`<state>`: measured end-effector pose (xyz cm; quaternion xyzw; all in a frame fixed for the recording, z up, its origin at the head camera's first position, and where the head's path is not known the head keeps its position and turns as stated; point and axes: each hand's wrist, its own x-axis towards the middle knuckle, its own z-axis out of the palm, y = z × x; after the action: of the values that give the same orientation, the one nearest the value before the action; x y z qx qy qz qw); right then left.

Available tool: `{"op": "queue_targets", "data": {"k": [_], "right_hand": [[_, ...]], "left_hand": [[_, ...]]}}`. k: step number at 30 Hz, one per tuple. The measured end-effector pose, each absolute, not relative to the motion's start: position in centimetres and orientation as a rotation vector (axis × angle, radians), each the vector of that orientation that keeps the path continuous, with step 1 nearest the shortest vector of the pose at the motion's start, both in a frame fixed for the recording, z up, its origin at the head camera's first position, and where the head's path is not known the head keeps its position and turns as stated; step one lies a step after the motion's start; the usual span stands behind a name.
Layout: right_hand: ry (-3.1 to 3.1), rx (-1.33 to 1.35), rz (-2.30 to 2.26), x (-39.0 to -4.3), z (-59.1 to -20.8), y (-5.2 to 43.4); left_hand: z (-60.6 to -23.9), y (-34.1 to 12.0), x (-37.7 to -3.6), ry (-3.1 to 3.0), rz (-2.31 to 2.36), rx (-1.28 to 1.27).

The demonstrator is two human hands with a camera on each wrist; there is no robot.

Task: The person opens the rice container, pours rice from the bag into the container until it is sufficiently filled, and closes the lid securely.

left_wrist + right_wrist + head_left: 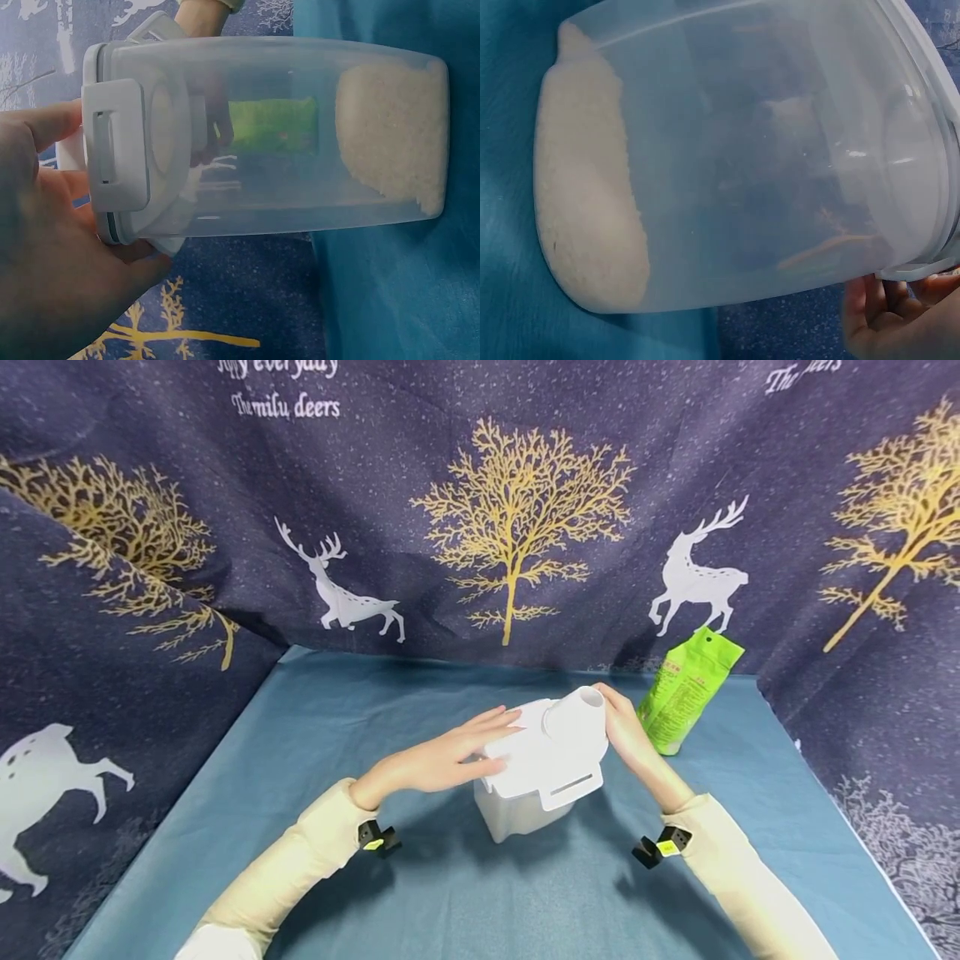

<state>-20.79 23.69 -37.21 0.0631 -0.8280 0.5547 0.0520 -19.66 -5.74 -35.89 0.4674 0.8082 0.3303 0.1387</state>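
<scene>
In the head view, a clear plastic container (536, 777) is standing on the blue tablecloth (450, 893), between the two hands. The left hand (450, 758) is lying on the near-left part of the white lid (542, 758), its fingers straight and close together, pressing flat rather than curling round anything. The right hand (626, 735) is resting against the far side of the lid, just beside the round pour spout (576, 713); whether those fingers are curling under the rim cannot be told here. A green pouch (686, 693) is leaning just beyond the right hand's knuckles, apart from the container.

In the left wrist view, the container (277, 135) is showing a shallow layer of white grains (390, 135) at its base, well away from the fingertips. The left hand (52, 247) is lying open against the lid and its latch tab (116, 146), thumb and fingers spread.

In the right wrist view, the grains (592, 210) are filling only the bottom, and the right hand (900, 315) is touching just under the lid rim, fingers lightly bent.

Judging from this, the container should feel light and bottom-weighted, its thin smooth walls slippery and a little flexible. The stiffer lid rim, directly under both sets of fingers, looks the surest place to take hold
</scene>
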Motion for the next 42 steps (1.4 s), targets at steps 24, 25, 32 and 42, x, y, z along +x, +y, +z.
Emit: {"op": "queue_targets", "data": {"k": [24, 25, 32, 42], "right_hand": [[-2.523, -0.003, 1.238, -18.0, -37.5, 23.2], [-2.511, -0.013, 1.228, -18.0, -37.6, 23.2], [-2.466, -0.077, 1.187, -17.5, -37.8, 22.8], [-2.418, -0.13, 1.147, -17.0, -37.9, 22.4]], "left_hand": [[-36.7, -6.1, -20.4, 2.387, 1.234, 1.201], [-36.7, -6.1, -20.5, 2.388, 1.241, 1.194], [-37.1, -6.1, -21.0, 2.371, 1.316, 1.137], [-37.7, -6.2, -21.7, 2.247, 1.5, 0.921]]}}
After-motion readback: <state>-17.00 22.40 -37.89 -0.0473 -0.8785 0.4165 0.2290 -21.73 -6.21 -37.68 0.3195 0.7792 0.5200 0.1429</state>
